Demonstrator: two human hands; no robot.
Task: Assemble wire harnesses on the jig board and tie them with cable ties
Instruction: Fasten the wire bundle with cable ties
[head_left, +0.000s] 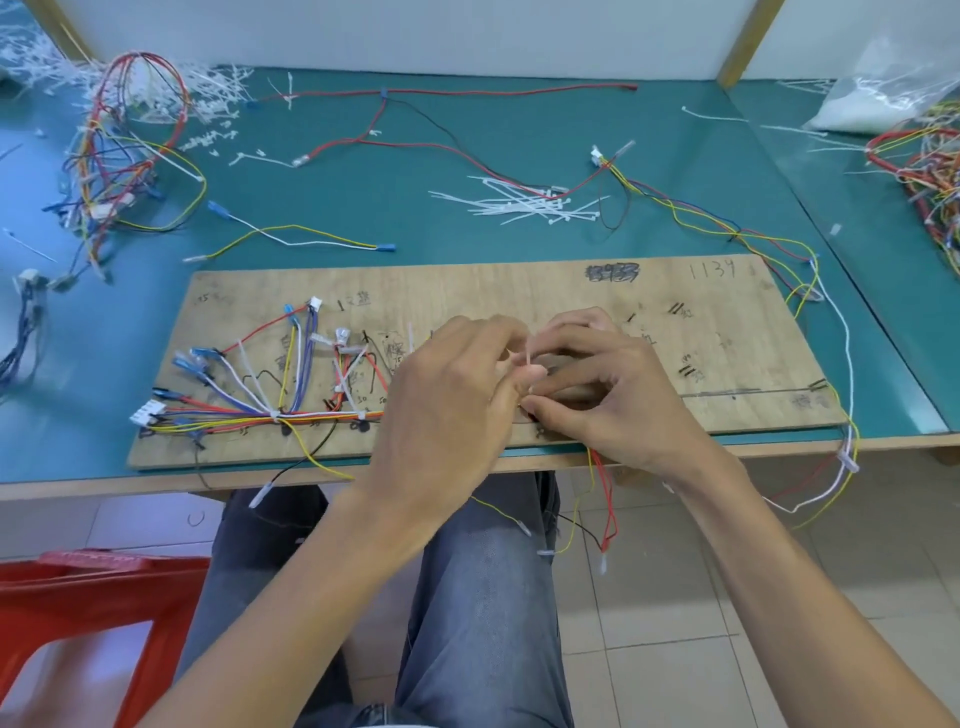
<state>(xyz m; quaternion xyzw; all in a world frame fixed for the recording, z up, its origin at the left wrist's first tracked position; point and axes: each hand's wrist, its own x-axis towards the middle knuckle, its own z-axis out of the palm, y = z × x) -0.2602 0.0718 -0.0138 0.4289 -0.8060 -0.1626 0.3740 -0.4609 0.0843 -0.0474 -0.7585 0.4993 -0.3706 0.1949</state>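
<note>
A wooden board (571, 291) lies flat on the green table (467, 145), its long side along the near edge. The wire harness (291, 413) is laid out on it: coloured wires fan out at the board's nine o'clock end and gather into one bundle that runs along the six o'clock edge toward the middle, where both hands meet. The left hand (447, 395) lies with its back up and its fingers curled narrow, pinching a white cable tie (527, 358) whose thin tail stands up between the two hands. The right hand (597, 395) has its fingers curled tight as well, the tips pressed in against the left hand's fingers and down on the bundle; whether they pinch the tie or the wires is hidden, and it cannot be told. Just below the right hand, red and yellow wires (605, 499) hang off the table edge over the person's lap. At the board's twelve o'clock, a loose pile of white cable ties (524, 205) lies on the table, well apart from the hands. A tangled heap of wires (119, 156) sits toward ten o'clock, and a clear plastic bag (872, 98) toward two o'clock. A red stool (104, 597) stands on the floor at seven o'clock.
</note>
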